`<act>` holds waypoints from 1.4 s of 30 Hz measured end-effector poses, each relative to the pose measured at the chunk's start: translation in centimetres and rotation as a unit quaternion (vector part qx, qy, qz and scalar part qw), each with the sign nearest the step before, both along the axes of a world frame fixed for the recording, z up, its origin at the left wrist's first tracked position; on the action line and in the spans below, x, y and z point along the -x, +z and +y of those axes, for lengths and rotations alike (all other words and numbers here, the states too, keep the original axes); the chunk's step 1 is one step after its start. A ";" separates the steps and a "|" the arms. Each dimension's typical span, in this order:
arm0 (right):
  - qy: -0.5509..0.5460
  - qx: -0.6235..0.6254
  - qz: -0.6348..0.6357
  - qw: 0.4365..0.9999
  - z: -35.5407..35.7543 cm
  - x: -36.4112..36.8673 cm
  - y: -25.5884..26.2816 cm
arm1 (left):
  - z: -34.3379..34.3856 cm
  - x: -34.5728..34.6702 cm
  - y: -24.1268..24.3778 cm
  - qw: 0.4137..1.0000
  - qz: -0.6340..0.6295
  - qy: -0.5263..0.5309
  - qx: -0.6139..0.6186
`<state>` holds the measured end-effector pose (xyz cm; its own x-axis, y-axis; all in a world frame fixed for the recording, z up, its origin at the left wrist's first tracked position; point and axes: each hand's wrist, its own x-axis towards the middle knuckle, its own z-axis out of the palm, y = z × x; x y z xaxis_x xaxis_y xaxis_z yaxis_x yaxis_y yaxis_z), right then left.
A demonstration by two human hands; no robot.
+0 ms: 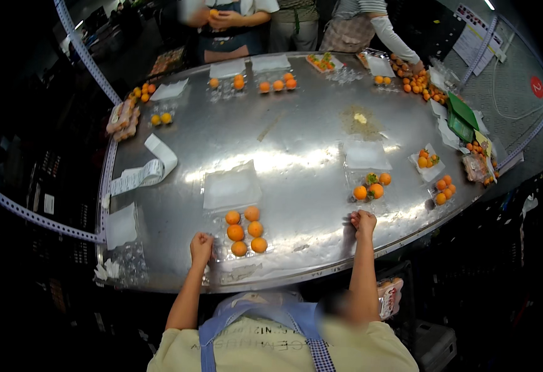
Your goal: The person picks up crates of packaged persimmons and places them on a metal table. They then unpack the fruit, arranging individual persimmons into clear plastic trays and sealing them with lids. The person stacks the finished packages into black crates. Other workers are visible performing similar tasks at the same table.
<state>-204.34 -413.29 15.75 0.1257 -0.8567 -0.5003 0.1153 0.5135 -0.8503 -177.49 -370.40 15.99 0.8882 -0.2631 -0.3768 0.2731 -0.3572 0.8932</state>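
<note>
A clear plastic tray (pixel 222 253) holds two columns of round orange fruits (pixel 235 232), with a white absorbent pad (pixel 232 191) lying behind them. My left hand (pixel 201 246), fingers curled, is just left of this tray; whether it grips the edge is hidden. Farther right, my right hand (pixel 364 222) is loosely curled near the front of another clear tray (pixel 387 207). That one carries several orange fruits (pixel 375 190), one showing a green leafy top, and a white pad (pixel 368 156) sits behind. I cannot tell if anything is between my right fingers.
Similar trays of fruit (pixel 277 85) stand along the metal table (pixel 294 121). A curling printed paper strip (pixel 152 171) lies left. Right of me are a green scale-like object (pixel 461 116) and loose fruits (pixel 446 189). Across the table, a person's hands (pixel 227 19) hold fruit; another person's sleeved arm (pixel 392 39) reaches down.
</note>
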 end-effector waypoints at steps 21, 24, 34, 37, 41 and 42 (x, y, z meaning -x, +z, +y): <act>0.185 -0.154 -0.046 0.970 29.2 -8.4 3.6 | 7.1 -3.8 -2.2 0.997 -0.064 0.030 0.036; 0.218 -0.187 -0.045 0.957 29.4 -8.0 3.1 | 7.5 -4.5 -2.6 0.996 -0.080 0.030 -0.007; 0.552 0.137 0.118 0.814 31.1 -12.0 8.5 | 8.2 -3.4 0.0 0.998 -0.021 -0.030 -0.051; 0.525 0.393 0.154 0.739 31.3 -16.5 9.3 | 8.6 -2.0 0.4 0.997 -0.017 -0.044 -0.056; 0.530 0.512 0.214 0.642 32.0 -21.2 9.5 | 8.8 -0.4 0.3 0.997 -0.042 -0.060 -0.031; 0.545 0.517 0.237 0.616 32.2 -21.9 8.7 | 9.2 0.1 -1.6 0.997 -0.055 -0.042 -0.018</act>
